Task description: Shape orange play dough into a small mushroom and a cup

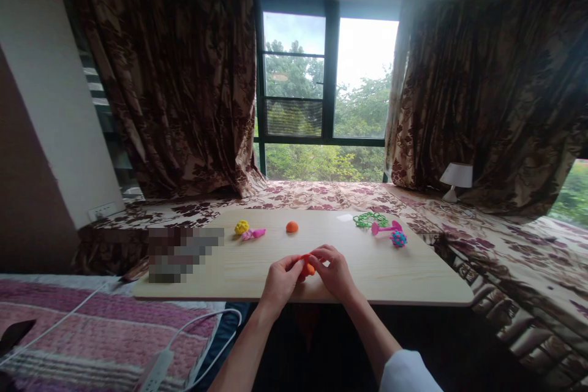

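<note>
Near the front edge of the table, my left hand and my right hand meet around a small bright orange piece. Fingers of both hands pinch it from either side and partly cover it, so its kind and full shape are hidden. A rounded orange dome sits beyond my hands on the tabletop. To its left lie a yellow knobbly lump and a pink toy-like piece.
On the right of the pale wooden table are green looped strands, a pink dumbbell-shaped toy and a blue spiky ball. A white lamp stands on the window ledge. A power strip lies at lower left.
</note>
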Motion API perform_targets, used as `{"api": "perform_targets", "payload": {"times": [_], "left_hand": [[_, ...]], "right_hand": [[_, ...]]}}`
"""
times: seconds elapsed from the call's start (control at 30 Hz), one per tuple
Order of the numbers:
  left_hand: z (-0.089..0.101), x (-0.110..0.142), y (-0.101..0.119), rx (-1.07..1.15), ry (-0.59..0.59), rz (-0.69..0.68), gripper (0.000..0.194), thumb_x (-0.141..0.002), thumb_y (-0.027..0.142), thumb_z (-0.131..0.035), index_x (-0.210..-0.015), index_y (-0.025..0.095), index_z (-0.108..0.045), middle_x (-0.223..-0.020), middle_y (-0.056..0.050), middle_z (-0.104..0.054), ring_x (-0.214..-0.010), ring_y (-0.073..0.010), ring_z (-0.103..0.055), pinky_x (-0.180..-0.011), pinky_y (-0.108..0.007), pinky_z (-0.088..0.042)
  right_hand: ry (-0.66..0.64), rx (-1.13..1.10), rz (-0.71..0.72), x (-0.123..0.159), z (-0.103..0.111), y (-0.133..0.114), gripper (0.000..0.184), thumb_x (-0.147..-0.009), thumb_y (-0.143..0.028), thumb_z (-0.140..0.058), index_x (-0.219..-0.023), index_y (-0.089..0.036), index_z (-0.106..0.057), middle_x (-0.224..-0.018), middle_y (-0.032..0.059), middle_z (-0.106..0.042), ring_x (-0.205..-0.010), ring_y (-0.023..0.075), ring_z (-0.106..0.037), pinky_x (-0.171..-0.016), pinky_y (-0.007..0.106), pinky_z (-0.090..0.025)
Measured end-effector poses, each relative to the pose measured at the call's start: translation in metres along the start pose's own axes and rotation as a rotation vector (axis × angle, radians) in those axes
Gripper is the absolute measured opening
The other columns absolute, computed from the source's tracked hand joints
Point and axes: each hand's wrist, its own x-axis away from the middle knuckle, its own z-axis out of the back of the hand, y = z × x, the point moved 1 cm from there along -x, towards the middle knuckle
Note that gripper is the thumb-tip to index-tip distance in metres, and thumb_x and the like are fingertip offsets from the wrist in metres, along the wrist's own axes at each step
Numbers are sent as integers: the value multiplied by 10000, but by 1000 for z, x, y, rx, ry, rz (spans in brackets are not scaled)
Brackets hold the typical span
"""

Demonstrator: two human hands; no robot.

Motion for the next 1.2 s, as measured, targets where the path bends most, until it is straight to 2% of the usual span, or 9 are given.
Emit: {"api": "perform_targets", "payload": {"times": [0.13,0.23,0.43,0.53,0.6,0.67,0.8,0.93,1.2], "left_hand": [[1,-2,-5,-21,7,21,353,-702,396,-584,-948,158,-673,-716,-49,-694,-605,-147,-601,-578,-245,-484],[1,-4,-7,-30,37,7,369,-693,404,-590,-960,163,-672,-733,-48,-695,-616,-148,-600,-554,-233,-476],[0,-3,-6,-107,56,-25,374,-705,411,-570,-968,165,-670,-683,-26,-676,-574,-116,-560,-487,-193,-423],[-1,-2,-8,-77,36,-47,390,-714,405,-565,-1012,168,-647,-635,-8,-654,-535,-105,-538,-458,-188,-410],[-1,-2,-9,-40,25,-30,389,-714,397,-572,-1020,165,-638,-652,-12,-659,-544,-109,-553,-473,-197,-435],[0,-3,-8,0,30,6,369,-709,383,-587,-994,155,-641,-708,-31,-676,-572,-117,-585,-525,-218,-476],[2,-3,-5,105,57,54,339,-680,348,-634,-951,144,-637,-798,-58,-694,-612,-133,-625,-619,-266,-521],[3,-2,-3,159,54,55,335,-658,350,-661,-923,146,-636,-796,-54,-694,-660,-152,-643,-650,-283,-532],[2,0,0,140,29,55,328,-652,356,-660,-913,158,-672,-785,-45,-705,-674,-152,-645,-678,-270,-528]], "right_hand": [[41,88,74,1,2,-6,159,-826,-256,-529,-780,-221,-678,-778,39,-632,-777,178,-528,-740,323,-438],[25,88,100,2,4,-9,174,-839,-264,-510,-813,-234,-679,-801,42,-633,-791,181,-524,-746,326,-434],[23,20,64,1,4,-8,202,-863,-241,-463,-921,-224,-655,-853,43,-624,-815,170,-537,-747,307,-442],[3,19,66,0,3,-7,169,-841,-254,-500,-849,-217,-665,-819,38,-623,-790,169,-539,-729,304,-452],[9,9,67,-1,3,-7,211,-859,-254,-468,-804,-212,-667,-806,38,-626,-790,165,-545,-766,315,-447],[38,-15,47,-1,3,-7,240,-879,-249,-424,-871,-210,-661,-828,44,-627,-806,165,-552,-772,315,-451],[28,-66,9,0,3,-6,230,-865,-244,-435,-964,-205,-639,-877,55,-619,-822,165,-565,-673,275,-481],[-2,-76,-5,0,1,-3,193,-830,-240,-487,-928,-200,-648,-866,51,-617,-764,152,-582,-623,260,-491],[-28,-82,-21,-1,-2,1,174,-814,-238,-517,-926,-205,-647,-824,31,-620,-715,137,-586,-623,254,-489]]}}
